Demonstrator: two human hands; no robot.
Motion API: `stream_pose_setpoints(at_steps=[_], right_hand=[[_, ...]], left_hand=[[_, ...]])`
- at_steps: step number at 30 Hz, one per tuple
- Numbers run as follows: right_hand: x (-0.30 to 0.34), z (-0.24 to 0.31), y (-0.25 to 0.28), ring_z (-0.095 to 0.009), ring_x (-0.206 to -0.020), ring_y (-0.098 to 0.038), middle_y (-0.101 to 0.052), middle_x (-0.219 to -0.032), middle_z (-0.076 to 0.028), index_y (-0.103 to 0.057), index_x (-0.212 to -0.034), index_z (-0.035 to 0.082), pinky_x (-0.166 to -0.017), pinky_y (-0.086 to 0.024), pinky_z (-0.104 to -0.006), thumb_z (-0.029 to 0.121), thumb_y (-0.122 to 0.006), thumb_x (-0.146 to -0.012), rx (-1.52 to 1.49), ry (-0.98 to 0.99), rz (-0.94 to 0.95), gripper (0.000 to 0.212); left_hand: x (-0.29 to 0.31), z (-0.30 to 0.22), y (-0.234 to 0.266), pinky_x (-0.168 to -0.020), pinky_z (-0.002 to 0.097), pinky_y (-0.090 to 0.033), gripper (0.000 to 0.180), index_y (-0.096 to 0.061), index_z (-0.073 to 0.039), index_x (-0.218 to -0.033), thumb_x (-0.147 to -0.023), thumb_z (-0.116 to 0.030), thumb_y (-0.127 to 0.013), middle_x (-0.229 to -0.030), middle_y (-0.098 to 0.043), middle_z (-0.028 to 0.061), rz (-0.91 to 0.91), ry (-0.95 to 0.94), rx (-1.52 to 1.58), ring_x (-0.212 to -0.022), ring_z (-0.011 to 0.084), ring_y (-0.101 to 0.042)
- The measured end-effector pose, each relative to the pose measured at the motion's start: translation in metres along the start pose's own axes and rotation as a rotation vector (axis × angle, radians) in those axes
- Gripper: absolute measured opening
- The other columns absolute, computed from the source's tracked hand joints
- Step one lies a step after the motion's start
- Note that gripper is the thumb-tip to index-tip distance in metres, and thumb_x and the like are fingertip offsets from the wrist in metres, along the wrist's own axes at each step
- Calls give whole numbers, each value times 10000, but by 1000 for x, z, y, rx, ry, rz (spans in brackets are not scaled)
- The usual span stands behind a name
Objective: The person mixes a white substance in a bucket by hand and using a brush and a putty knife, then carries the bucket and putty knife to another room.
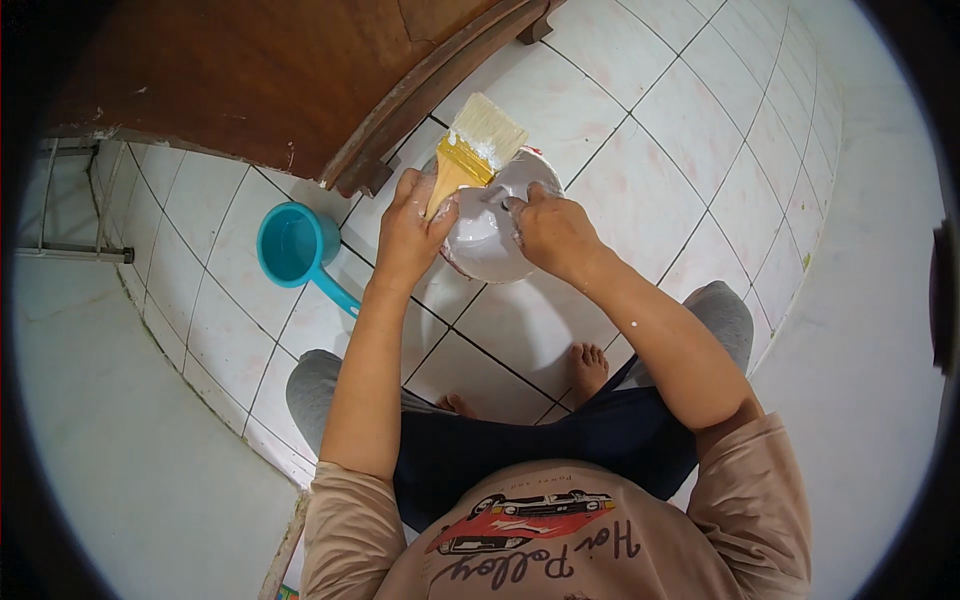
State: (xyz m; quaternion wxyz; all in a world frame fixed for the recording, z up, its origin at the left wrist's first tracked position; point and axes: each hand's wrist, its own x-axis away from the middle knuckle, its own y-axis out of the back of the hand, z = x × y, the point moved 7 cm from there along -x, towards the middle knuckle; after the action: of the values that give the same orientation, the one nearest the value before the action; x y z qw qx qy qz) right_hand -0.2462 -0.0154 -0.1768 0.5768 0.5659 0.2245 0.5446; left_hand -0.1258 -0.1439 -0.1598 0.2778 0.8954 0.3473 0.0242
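Note:
My left hand (pixel 410 225) is closed round the wooden handle of a wide paintbrush (pixel 468 158). The brush has a gold ferrule and pale bristles tipped up and away from me, with white paint near their base. Under both hands stands a round white paint bucket (pixel 496 279), with pale greyish-white paint coating its inside. Over the bucket's right side, my right hand (pixel 556 232) has its fingers curled together. A small dark bit shows by its fingertips, and what they hold is mostly hidden. White smears mark the fingers of my left hand.
A turquoise dipper (pixel 329 240) with a long handle stands on the white tiled floor (pixel 660 180) left of the bucket. Brown wooden furniture (pixel 220 80) fills the upper left. A metal rack (pixel 75 250) is at the far left. My bare feet (pixel 588 370) are just below the bucket.

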Motion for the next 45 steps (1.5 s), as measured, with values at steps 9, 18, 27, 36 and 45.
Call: stream_pose_setpoints(at_steps=[9,18,27,36,45], right_hand=[[7,4,-10,-337,-934,-668,-609,-1086,-211,-682,-1053,12,-795,-556,-413,83,-507,-880,76,17,146,257],[3,0,8,-339,-883,-673,-617,-1049,-208,-676,-1090,24,-775,-556,-412,107,-536,-865,58,4,-39,278],[8,13,-10,-347,-906,-671,-633,-1038,-223,-666,-1080,15,-819,-542,-432,178,-547,-870,32,36,149,291],[-3,6,-20,-378,-921,-661,-660,-999,-240,-677,-977,-17,-859,-527,-451,242,-535,-897,-227,1,83,305],[-6,-10,4,-388,-884,-667,-663,-976,-257,-626,-1021,-37,-783,-546,-462,205,-553,-893,-158,-122,-143,283]], left_hand=[[2,-2,-2,-763,362,-479,285,-606,-23,-1141,-900,-174,-637,-961,-544,140,8,18,-4,-856,323,-589],[2,-2,-1,-768,370,-478,293,-602,-34,-1151,-899,-179,-633,-967,-544,141,29,-6,-37,-862,326,-587],[4,0,0,-772,373,-478,289,-604,-35,-1149,-898,-177,-630,-957,-545,141,16,-8,-38,-868,325,-586],[4,5,1,-771,365,-479,274,-606,-29,-1142,-907,-169,-627,-974,-549,134,2,-9,-29,-876,321,-590],[4,8,2,-770,363,-473,242,-604,-21,-1100,-907,-165,-630,-962,-543,135,10,29,5,-863,321,-580]])
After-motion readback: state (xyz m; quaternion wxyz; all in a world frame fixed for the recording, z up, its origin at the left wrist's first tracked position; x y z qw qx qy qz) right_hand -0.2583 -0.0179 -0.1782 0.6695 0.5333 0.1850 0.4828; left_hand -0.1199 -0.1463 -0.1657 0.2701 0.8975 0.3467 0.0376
